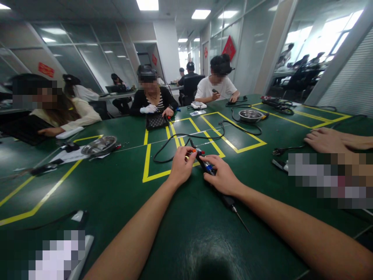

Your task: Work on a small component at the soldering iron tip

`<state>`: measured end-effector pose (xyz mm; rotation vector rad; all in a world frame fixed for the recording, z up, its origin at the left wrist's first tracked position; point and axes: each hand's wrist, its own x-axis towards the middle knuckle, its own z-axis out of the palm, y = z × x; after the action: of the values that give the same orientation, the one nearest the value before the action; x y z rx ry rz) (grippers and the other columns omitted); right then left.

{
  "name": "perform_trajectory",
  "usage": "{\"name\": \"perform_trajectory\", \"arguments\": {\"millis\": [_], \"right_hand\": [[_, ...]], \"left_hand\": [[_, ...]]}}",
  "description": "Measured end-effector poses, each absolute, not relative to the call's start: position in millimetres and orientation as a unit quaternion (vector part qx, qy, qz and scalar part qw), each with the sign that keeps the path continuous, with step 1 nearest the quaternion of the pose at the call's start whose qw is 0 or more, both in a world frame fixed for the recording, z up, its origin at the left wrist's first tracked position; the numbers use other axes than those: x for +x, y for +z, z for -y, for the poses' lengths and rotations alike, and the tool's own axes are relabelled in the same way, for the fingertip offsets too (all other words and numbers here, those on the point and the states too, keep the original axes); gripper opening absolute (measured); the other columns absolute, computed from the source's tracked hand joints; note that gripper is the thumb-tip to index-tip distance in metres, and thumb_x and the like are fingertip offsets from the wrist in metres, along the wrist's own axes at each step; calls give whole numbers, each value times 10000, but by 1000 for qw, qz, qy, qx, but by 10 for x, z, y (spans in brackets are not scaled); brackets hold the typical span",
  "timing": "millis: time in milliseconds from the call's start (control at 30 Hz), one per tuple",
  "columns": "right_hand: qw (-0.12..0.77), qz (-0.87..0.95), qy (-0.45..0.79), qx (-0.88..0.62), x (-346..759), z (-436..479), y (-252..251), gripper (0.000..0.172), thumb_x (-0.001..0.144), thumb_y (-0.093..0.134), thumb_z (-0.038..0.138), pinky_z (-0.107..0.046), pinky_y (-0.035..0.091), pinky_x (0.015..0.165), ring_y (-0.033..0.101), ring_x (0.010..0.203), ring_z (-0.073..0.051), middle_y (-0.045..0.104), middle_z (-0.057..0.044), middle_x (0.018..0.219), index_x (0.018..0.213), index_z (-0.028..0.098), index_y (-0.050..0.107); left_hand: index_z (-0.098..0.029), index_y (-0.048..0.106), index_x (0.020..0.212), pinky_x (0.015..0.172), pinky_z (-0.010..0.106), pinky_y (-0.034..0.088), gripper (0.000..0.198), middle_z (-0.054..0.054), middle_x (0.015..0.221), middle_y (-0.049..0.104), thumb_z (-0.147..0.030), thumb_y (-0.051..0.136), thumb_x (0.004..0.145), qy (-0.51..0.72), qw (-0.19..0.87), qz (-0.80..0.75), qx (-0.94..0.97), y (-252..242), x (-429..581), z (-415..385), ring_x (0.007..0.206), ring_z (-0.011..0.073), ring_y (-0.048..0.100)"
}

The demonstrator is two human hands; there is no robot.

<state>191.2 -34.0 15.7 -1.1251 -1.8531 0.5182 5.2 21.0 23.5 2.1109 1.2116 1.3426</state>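
Note:
A corded electric screwdriver (208,167) with a black and blue body lies slanted over the green table in front of me. Its long thin bit (242,222) points toward the lower right. My right hand (223,177) grips the body, thumb on the near side and fingers across the top. At the far, cable end, my left hand (183,165) pinches a small orange part (194,151). Beside that sits a small red part (203,152), near my right fingertips. A black cable (163,160) loops away from this end across the table.
Yellow tape (157,177) marks boxes on the green table (122,202). Metal bowls stand left (100,146) and far right (250,115). A black tray (156,120) lies before a person opposite. Another person's hands (326,138) rest at right, near a plug (279,151).

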Motion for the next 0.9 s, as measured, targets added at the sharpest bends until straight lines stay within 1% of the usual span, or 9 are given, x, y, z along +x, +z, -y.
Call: {"name": "perform_trajectory", "arguments": {"millis": [133,300,367,467,533,600,667,767,900], "right_hand": [[441,745,206,-456,1911,338,149,657,728,657,81,-458,424,1121,572,1235,-252,598,-88,1310,1360,257,627],[435,744,208,-462,1906,357,176,652,736,654,81,-454,433,1114,575,1232,-256,590,-96,1321,1365,247,628],[433,746,206,-463,1903,367,190,643,742,657,90,-444,426,1122,573,1237,-257,587,-106,1324,1371,225,628],[434,744,207,-463,1898,379,200,644,744,658,95,-438,423,1126,566,1248,-257,580,-112,1336,1376,213,626],[437,746,208,-458,1893,386,201,651,744,654,92,-439,421,1128,563,1254,-253,576,-104,1345,1380,230,623],[437,749,206,-454,1887,392,203,658,744,653,92,-440,419,1131,563,1255,-250,576,-96,1351,1384,243,621],[434,752,205,-452,1883,398,208,662,744,657,94,-440,415,1136,562,1257,-252,574,-100,1355,1389,240,619],[430,752,209,-454,1881,405,218,659,741,657,89,-437,412,1141,557,1268,-257,573,-112,1355,1385,224,624],[437,751,208,-450,1876,412,216,649,735,659,82,-450,415,1139,560,1266,-261,589,-107,1338,1368,225,637]], "left_hand": [[-201,628,1030,755,315,533,231,72,1061,608,-409,596,934,484,226,-428,729,213,58,-215,852,169,623],[-198,570,960,638,276,526,212,33,893,641,-407,588,928,517,384,-429,633,192,77,-283,771,159,651],[-197,544,972,617,273,533,221,34,918,652,-393,620,904,528,440,-426,589,173,87,-314,761,158,669],[-194,527,1041,668,302,573,276,72,1036,688,-382,653,883,528,514,-428,523,141,98,-340,808,170,703],[-189,536,1093,750,338,594,314,102,1104,705,-391,655,885,519,556,-418,496,132,102,-339,887,189,719],[-182,561,1104,835,373,596,318,118,1136,715,-410,639,898,508,587,-397,490,134,105,-328,951,201,720],[-172,598,1067,883,390,590,296,119,1130,725,-421,621,909,500,602,-380,494,142,109,-316,966,204,718],[-159,640,1022,900,389,587,280,113,1103,734,-412,633,900,499,603,-371,499,142,119,-307,966,205,713],[-155,652,1025,928,402,571,340,111,1102,730,-460,672,877,506,593,-362,511,122,135,-304,974,206,705]]}}
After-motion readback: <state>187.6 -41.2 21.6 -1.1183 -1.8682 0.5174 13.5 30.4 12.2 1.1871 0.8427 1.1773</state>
